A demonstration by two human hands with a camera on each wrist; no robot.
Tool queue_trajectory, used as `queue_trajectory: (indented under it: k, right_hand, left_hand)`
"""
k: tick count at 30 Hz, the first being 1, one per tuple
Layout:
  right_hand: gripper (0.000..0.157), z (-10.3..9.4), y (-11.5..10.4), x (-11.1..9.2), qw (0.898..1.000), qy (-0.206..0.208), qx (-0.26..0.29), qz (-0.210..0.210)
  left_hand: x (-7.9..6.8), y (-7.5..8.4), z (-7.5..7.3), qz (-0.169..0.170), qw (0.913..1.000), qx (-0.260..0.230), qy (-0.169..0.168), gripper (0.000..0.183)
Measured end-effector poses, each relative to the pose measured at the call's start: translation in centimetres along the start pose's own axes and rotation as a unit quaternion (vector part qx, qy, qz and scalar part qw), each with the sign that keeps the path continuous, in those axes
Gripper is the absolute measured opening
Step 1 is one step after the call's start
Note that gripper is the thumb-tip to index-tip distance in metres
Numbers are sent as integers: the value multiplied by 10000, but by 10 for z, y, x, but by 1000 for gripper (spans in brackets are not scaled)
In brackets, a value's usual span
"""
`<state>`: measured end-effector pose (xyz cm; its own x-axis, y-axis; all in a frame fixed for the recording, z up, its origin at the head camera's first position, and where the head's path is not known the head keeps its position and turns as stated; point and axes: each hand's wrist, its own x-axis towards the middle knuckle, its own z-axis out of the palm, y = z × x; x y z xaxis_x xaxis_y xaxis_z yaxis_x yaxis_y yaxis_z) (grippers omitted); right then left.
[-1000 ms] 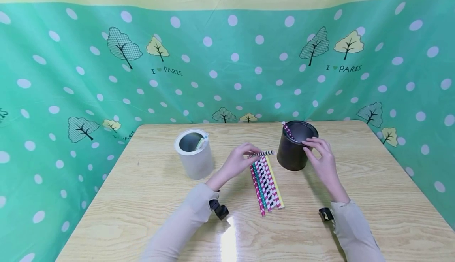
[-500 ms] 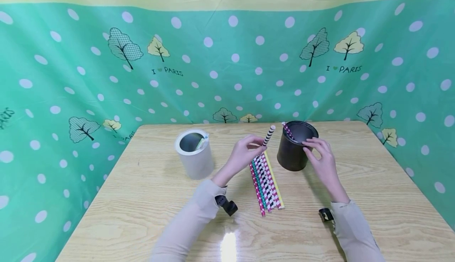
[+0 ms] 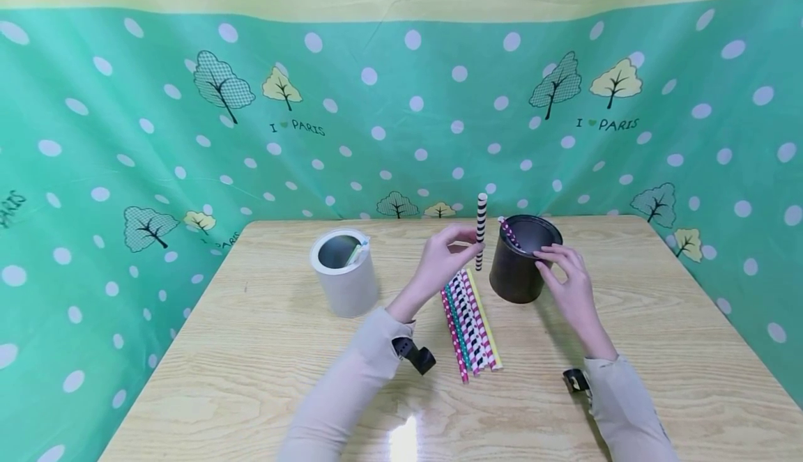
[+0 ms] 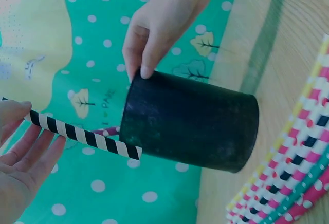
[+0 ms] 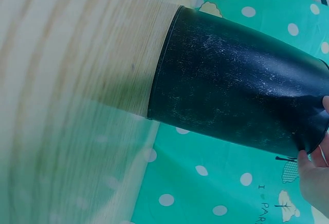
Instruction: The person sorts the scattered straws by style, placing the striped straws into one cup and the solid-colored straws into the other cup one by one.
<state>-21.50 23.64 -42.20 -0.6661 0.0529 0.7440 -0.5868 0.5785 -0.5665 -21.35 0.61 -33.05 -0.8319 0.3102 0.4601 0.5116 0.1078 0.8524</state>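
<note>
My left hand [image 3: 442, 256] pinches a black-and-white striped paper straw [image 3: 482, 214] between thumb and fingers. The straw stands upright just left of the black can [image 3: 516, 277]; in the left wrist view its lower end [image 4: 131, 151] overlaps the can's rim. My right hand [image 3: 571, 288] grips the can's rim on its right side, thumb outside, as the right wrist view also shows at the can [image 5: 231, 80]. Inside the can leans a dark purple straw with pale dots [image 3: 509, 231]. Below my left hand several patterned paper straws [image 3: 467, 326] lie side by side on the table.
A white can [image 3: 348, 291] stands to the left, with a few pale straws or slim items [image 3: 354, 254] leaning inside. The wooden table [image 3: 251, 350] ends at a green dotted curtain [image 3: 401, 134] behind. A camera band [image 3: 414, 356] sits on my left wrist.
The striped straw has swung from nearly level to upright in my left hand, which has moved right and slightly up towards the black can. My right hand stays at the rim.
</note>
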Motion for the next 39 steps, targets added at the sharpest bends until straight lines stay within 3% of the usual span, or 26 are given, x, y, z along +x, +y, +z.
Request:
queue_trajectory:
  k: [28, 39]
  right_hand:
    - [18, 0, 1, -1, 10000, -22, -7, -24]
    - [19, 0, 1, -1, 10000, -5, 15, -56]
  left_hand:
    - [22, 32, 19, 279, 9985, -157, 454, 20]
    - [28, 32, 29, 227, 9975, -349, 577, 21]
